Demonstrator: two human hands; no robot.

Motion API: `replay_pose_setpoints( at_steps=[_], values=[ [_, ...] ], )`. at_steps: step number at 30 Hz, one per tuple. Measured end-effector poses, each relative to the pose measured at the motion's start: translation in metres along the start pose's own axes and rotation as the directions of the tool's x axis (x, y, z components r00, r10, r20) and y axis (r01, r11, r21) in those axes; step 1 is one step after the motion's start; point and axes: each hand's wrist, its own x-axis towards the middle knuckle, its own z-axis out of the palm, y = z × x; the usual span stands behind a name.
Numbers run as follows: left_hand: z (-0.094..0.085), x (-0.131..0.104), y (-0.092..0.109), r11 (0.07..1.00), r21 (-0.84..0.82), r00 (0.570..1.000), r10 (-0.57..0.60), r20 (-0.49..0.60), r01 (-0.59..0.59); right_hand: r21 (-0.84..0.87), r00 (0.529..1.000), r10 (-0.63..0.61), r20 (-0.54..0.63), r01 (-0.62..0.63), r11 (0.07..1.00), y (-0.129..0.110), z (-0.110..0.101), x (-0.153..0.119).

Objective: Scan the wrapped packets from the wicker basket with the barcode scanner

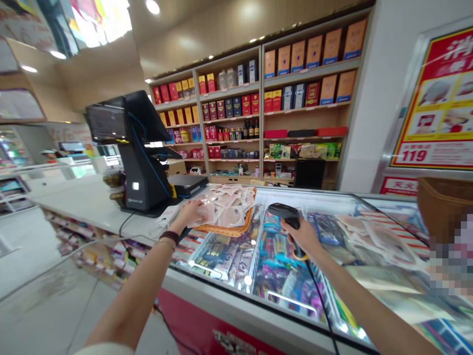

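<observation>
Head view: the right hand [303, 235] is wrapped around the handle of a black barcode scanner [286, 212], which it holds up over the glass-topped freezer [221, 306], the scanner's head pointing left and away. A black cable [320, 291] runs from the handle down to the near edge. To the left, the left hand [190, 213] reaches to the left side of an orange woven basket [240, 230], its fingers on the clear flat packets [229, 203] heaped there; whether they are pinched on one, I cannot tell. The basket rests on the freezer top, left of the scanner, and the packets fill it to its rim. Beaded bracelets [170, 236] circle the left wrist. Beyond that hand, on the left, stands a black checkout terminal [138, 162], with a flat black device [189, 185] just beside it. Colourful wrapped goods [275, 256] show beneath the glass. Along the far wall, shelves [261, 98] carry rows of boxes and bottles.
</observation>
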Motion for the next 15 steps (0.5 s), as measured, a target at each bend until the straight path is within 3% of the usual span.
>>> replay_pose_setpoints(
  at_steps=[3,6,8,10,12,15],
  values=[
    [-0.006,-0.004,0.003,0.995,0.091,0.996,-0.058,0.071,0.052,0.006,1.000,0.027,0.012,-0.027,1.000,0.003,-0.001,-0.001],
    [-0.004,-0.007,0.009,0.984,-0.027,0.982,-0.175,-0.066,0.173,0.016,0.999,0.036,0.021,-0.036,0.999,0.005,-0.001,0.000],
    [0.003,-0.007,0.019,0.950,-0.233,0.956,-0.249,-0.155,0.210,0.030,1.000,0.020,0.019,-0.020,0.999,0.004,-0.002,0.000],
    [0.018,-0.009,0.035,0.846,-0.494,0.941,-0.306,-0.142,0.200,0.038,1.000,0.001,0.012,-0.001,0.999,0.004,-0.002,-0.001],
    [0.037,-0.013,0.057,0.676,-0.713,0.952,-0.303,-0.039,0.185,0.042,1.000,-0.007,0.008,0.006,0.999,0.003,-0.003,-0.001],
    [0.069,-0.023,0.095,0.409,-0.886,0.959,-0.258,0.119,0.220,0.055,1.000,-0.016,0.006,0.016,0.998,0.006,-0.006,-0.002]
  ],
)
